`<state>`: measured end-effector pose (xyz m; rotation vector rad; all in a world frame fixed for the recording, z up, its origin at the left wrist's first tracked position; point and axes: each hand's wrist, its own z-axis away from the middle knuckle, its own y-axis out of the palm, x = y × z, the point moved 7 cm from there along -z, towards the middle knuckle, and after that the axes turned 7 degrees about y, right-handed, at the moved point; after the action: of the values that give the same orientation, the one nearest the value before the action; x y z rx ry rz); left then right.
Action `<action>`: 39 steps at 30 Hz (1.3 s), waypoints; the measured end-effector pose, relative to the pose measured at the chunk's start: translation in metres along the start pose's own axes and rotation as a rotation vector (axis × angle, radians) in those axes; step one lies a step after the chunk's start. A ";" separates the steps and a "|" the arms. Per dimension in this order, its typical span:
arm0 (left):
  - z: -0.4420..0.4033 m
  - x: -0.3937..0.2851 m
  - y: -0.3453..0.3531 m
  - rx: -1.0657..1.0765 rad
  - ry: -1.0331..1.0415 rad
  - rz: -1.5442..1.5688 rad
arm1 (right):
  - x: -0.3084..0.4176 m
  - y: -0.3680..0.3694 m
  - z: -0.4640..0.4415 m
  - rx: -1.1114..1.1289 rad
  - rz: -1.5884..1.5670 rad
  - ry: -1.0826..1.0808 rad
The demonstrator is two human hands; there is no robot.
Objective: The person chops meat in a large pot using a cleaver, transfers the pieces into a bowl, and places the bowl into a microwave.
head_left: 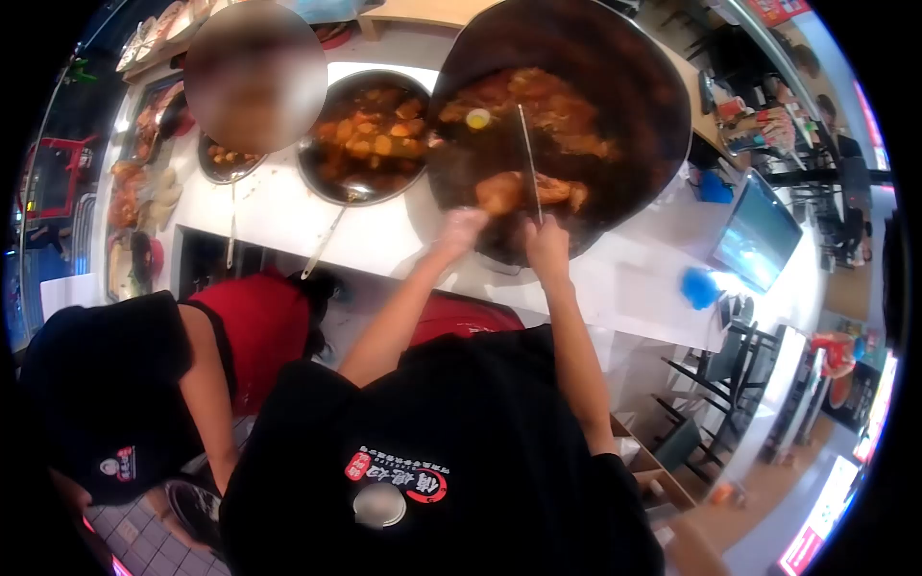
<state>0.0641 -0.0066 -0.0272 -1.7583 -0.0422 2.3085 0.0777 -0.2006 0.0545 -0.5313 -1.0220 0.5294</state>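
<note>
My right hand (547, 242) is closed around the near end of a long, thin metal utensil (528, 154) that reaches over the big dark pot (653, 106). Its exact kind does not show. My left hand (464, 230), blurred and pale, is at the pot's near left edge, close to a browned piece of meat (497, 195); its fingers are smeared. Another browned piece of meat (567, 192) lies by the utensil. Dark broth fills the pot, with more meat (523, 86) toward the far side and a small pale yellow round thing (477, 118).
Left of the big pot stand a pan of chunky stew (370, 134) with a ladle (331, 235) and a smaller pan (230, 165), on a white counter (279, 206). A co-worker (115, 384) bends close at my left. A screen (759, 230) stands at right.
</note>
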 end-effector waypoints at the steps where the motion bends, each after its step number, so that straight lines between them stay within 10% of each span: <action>1: -0.005 -0.007 0.003 -0.032 0.067 -0.060 | 0.005 -0.011 -0.003 -0.098 0.083 -0.114; 8: 0.010 -0.020 -0.012 -0.072 0.156 0.008 | 0.131 -0.119 0.076 -0.386 -0.270 -0.312; 15: -0.004 -0.004 -0.002 -0.095 0.208 -0.099 | -0.033 0.020 -0.018 -0.082 0.118 -0.016; 39: 0.010 -0.028 0.000 -0.180 0.060 -0.099 | -0.019 0.009 -0.023 -0.041 0.029 0.060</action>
<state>0.0614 -0.0112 0.0018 -1.8623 -0.3284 2.2414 0.0883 -0.2100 0.0270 -0.5957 -0.9711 0.5165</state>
